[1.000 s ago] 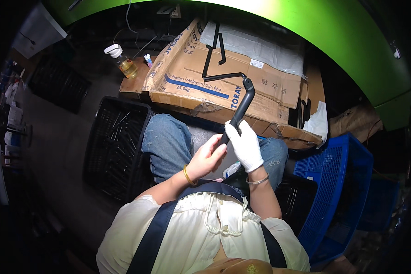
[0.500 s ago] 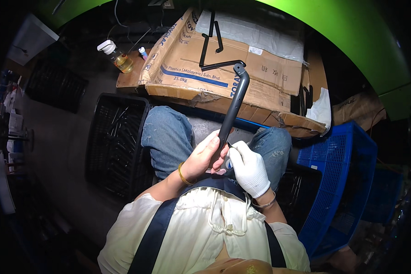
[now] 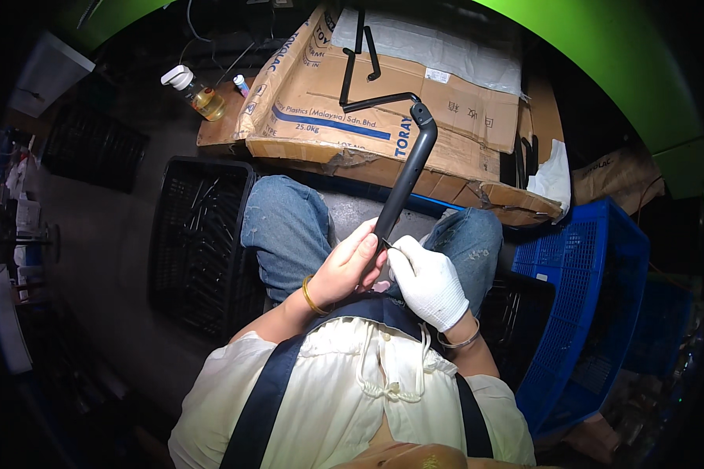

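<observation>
Both of my hands meet at the lower end of a black tube (image 3: pixel 405 184), which slants up and away from me between my knees, its bent upper end above the cardboard (image 3: pixel 457 129). My bare left hand (image 3: pixel 350 262) is closed around the tube's lower part, the thumb lying along it. My right hand (image 3: pixel 433 284), in a white glove, is just beside that end, its fingers bent inward; a small dark tip shows at the fingertips, and I cannot tell whether they grip it, the tube or neither. A yellow bangle (image 3: pixel 313 297) circles my left wrist, a silver one (image 3: pixel 461 338) my right.

On the cardboard lies a thin, angled black rod (image 3: pixel 379 102); I cannot tell whether its near end touches the tube. A white sheet (image 3: pixel 422 35) covers the far part. A capped bottle of yellow liquid (image 3: pixel 205 102) leans at left, near a small white-capped container (image 3: pixel 241 84). Beside my left leg, a black basket (image 3: pixel 248 178) holds many dark rods (image 3: pixel 203 258); at my right stands a blue crate (image 3: pixel 554 289).
</observation>
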`<state>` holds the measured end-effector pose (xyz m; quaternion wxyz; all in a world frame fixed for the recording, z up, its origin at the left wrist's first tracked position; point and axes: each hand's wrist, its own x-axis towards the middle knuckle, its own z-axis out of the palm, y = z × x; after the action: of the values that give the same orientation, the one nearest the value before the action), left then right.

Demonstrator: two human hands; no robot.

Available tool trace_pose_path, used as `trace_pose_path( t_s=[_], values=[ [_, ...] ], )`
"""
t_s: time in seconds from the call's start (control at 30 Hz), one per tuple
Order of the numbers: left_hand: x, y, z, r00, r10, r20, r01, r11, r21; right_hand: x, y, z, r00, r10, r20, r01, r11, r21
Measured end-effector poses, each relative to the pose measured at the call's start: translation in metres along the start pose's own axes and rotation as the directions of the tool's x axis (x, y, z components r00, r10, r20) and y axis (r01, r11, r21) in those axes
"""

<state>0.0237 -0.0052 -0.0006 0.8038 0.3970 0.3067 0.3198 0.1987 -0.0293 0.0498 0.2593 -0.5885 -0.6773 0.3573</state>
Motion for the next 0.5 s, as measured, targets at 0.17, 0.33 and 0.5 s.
trace_pose_path(
  t_s=[0.17, 0.33, 0.5],
  values=[
    [-0.001, -0.003, 0.004, 0.994, 0.079, -0.074, -0.068, 0.987, 0.147, 0.001, 0.012, 0.003, 0.990, -0.130, 0.058, 0.132, 0.991, -0.026],
    [0.004, -0.015, 0.009, 0.961, 0.246, -0.129, -0.190, 0.922, 0.338, -0.001, 0.026, 0.017, 0.974, -0.226, 0.033, 0.228, 0.971, -0.078],
    [0.002, -0.020, 0.010, 0.975, 0.173, -0.140, -0.145, 0.971, 0.191, -0.005, 0.025, 0.020, 0.989, -0.140, 0.040, 0.141, 0.989, -0.033]
  ],
)
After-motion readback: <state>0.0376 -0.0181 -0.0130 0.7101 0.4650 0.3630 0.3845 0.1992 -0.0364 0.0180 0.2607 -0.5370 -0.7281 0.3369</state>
